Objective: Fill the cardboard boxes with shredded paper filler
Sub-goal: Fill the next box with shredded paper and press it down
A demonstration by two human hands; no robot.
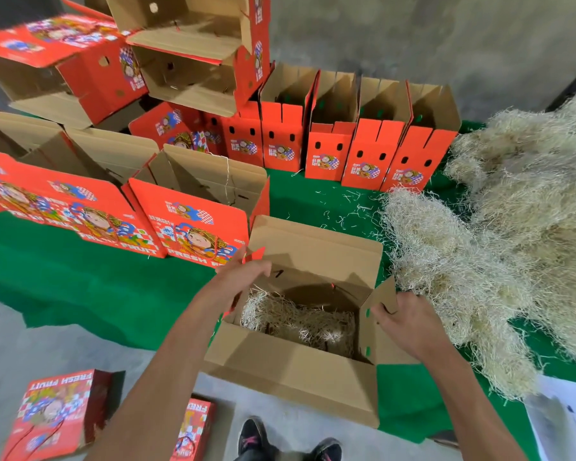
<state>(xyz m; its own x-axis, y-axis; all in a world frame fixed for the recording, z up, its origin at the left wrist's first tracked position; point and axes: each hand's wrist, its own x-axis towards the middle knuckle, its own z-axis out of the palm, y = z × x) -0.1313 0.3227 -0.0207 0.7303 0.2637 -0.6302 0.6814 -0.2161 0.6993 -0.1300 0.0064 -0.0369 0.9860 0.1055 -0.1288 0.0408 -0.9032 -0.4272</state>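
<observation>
"FRESH FRUIT" on the red box lid (113, 241); the same, upside down, on the floor box (59, 410).

Two hands are seen, the left hand (243, 274) and the right hand (409, 322). One open box (290, 371) containing filler is counted between them. One large pile of shredded paper (499, 234) is present. Five narrow red boxes (363, 154) are counted in the back row. Two shoes (253, 434) are visible.

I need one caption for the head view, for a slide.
Both hands hold flaps of an open box partly filled with shredded paper.
</observation>
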